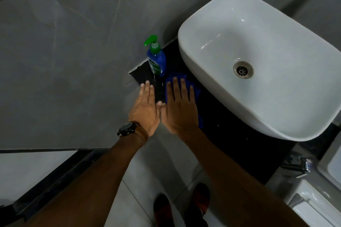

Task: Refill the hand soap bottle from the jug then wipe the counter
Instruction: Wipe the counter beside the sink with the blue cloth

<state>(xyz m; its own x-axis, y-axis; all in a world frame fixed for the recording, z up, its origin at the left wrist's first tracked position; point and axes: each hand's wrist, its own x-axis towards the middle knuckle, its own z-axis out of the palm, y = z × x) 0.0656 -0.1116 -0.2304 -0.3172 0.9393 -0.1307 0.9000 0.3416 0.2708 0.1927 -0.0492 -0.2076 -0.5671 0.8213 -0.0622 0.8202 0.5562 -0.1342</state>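
Note:
A blue hand soap bottle (156,59) with a green pump stands upright on the black counter (140,73), close to the grey wall corner. My right hand (180,105) lies flat, fingers spread, pressing a blue cloth (196,92) onto the counter between the bottle and the basin. My left hand (145,108), with a watch on its wrist, rests flat and empty on the counter's left edge, thumb touching the right hand. No jug is in view.
A white oval basin (276,108) with a metal drain (243,70) sits on the counter right of the cloth. Grey tiled wall runs along the left. A chrome fitting (302,167) and white fixture (313,206) stand lower right. My feet are on the floor below.

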